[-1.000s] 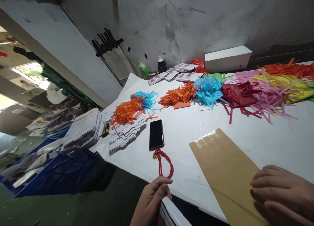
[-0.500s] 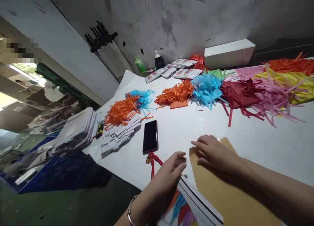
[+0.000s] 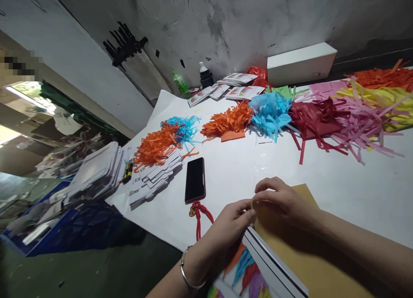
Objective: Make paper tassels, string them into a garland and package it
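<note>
Left hand point(image 3: 230, 224) has thumb and forefinger nearly closed right by the corner of the brown sheet point(image 3: 305, 259), though I can't tell if they're actually pinching it or gripping the hidden end of the printed package point(image 3: 250, 268) just below, and the right hand's point(image 3: 288, 203) fingers are half-curled over that same corner, grip hidden too. The sheet's lying on the white bench point(image 3: 230, 171) under the right forearm, package overlapping its left side. Phone's point(image 3: 195, 180) further up, then a row of orange, blue, dark red and pink tassels point(image 3: 227, 121).
</note>
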Demonstrator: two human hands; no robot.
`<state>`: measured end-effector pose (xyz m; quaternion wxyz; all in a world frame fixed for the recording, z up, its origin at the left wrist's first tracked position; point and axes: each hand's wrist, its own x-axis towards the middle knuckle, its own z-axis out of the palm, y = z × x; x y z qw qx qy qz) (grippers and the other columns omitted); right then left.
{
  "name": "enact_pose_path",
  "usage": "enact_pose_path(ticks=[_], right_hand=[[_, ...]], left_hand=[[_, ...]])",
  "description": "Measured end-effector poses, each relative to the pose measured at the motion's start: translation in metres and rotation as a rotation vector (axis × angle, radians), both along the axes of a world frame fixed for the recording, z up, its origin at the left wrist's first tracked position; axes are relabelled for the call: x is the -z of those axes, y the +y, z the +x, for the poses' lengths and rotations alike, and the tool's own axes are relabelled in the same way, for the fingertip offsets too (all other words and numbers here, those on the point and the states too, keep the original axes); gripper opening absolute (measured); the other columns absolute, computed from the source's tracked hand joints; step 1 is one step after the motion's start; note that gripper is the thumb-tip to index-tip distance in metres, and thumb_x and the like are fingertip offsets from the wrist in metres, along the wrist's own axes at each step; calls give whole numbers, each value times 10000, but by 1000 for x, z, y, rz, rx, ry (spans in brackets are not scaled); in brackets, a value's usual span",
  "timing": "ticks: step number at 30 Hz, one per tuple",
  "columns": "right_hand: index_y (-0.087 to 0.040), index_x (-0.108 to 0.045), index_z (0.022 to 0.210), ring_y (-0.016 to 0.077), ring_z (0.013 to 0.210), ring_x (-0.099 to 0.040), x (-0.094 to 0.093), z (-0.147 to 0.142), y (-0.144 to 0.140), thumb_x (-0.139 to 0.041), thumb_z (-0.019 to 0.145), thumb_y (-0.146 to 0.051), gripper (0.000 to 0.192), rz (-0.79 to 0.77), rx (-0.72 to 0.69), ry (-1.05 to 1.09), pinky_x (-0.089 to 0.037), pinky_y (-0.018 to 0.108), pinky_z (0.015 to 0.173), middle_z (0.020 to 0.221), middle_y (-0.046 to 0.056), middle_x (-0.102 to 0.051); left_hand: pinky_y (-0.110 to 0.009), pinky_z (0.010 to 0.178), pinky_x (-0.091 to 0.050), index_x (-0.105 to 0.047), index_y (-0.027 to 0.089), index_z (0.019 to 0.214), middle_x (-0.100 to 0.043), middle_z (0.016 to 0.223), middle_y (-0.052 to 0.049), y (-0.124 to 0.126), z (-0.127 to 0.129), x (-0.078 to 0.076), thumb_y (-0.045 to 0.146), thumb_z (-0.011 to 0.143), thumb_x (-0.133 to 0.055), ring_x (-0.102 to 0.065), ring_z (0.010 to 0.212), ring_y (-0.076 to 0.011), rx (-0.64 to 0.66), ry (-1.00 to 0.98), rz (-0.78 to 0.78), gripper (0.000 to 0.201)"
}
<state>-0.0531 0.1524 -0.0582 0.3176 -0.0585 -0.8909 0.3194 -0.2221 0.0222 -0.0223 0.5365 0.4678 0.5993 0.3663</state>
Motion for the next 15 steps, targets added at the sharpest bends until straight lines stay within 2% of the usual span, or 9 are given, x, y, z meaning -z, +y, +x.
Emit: enact_pose_path(ticks=[2, 7, 11, 15], right_hand=[[-247, -711, 1078, 175, 870, -595, -1, -1, 1, -526, 1015, -175, 209, -17, -35, 20, -514, 311, 760, 968, 52, -655], [-217, -732, 1043, 145, 829, -633, -5, 1, 5, -579, 997, -191, 162, -46, -80, 24, -527, 242, 700, 915, 40, -673], [-192, -730, 991, 159, 822, -619, -7, 2, 6, -590, 990, -196, 141, -3, -77, 57, -524, 265, 710, 885, 53, -680], [-177, -712, 957, 166, 800, -587, -9, 1, 6, -570, 994, -182, 147, 65, -70, 93, -498, 287, 710, 847, 55, -669]], left_hand=[[-319, 832, -462, -721, 168, 1121, -691, 923, -29, -1, 2, -1, 315, 930, -547, -586, 870, -205, 3, 25, 17, 297], [-306, 820, -441, -717, 172, 912, -665, 894, -32, -1, 5, -5, 305, 909, -539, -565, 879, -208, 7, 172, 27, 222], [-295, 825, -426, -656, 183, 865, -626, 900, -27, 0, 5, -8, 317, 931, -514, -550, 886, -196, 35, 194, 70, 206], [-291, 811, -427, -626, 182, 837, -591, 872, -20, 1, 5, -10, 389, 979, -476, -534, 848, -185, 37, 172, 78, 292]])
